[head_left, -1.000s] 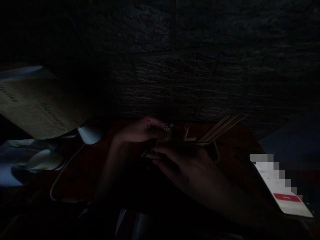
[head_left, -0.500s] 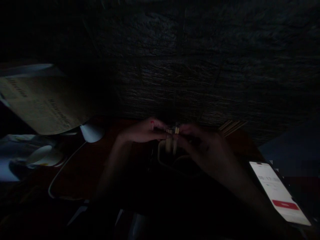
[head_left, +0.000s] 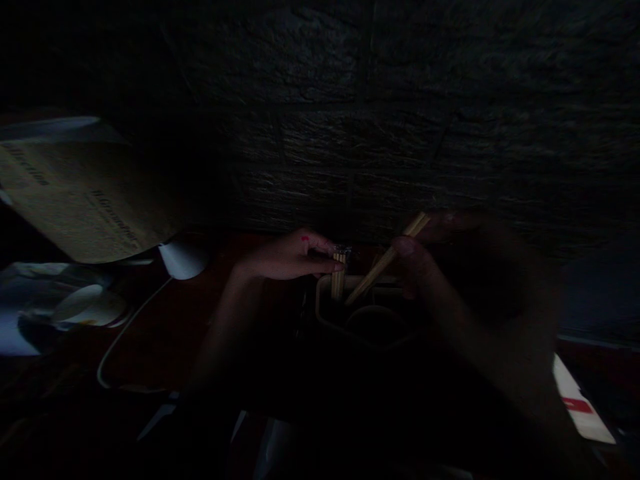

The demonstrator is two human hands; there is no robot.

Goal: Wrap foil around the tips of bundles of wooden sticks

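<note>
In the head view, my left hand [head_left: 287, 259] is closed on a small bundle of light wooden chopsticks [head_left: 339, 283]. They stand nearly upright with their lower ends inside a dark container [head_left: 319, 313], and a scrap of clear wrapper [head_left: 345, 249] shows at their top. My right hand [head_left: 445, 287] pinches more chopsticks [head_left: 381, 270] between thumb and fingers. This second group slants, its lower tips close to the left bundle and over the container. A round rim [head_left: 377, 312] shows inside the container; its depth is lost in darkness.
A rough brick-like wall [head_left: 320, 140] rises behind the table. To the left are a printed paper bag [head_left: 75, 200], a white cone-shaped object [head_left: 183, 260], a pale cup [head_left: 85, 305] and a white cable [head_left: 113, 347]. A lit phone [head_left: 583, 403] lies at the right, partly behind my forearm.
My right hand left the container's near side, met the left bundle, then moved right and up, now holding slanted chopsticks. My left hand has barely moved. My right arm now partly covers the phone.
</note>
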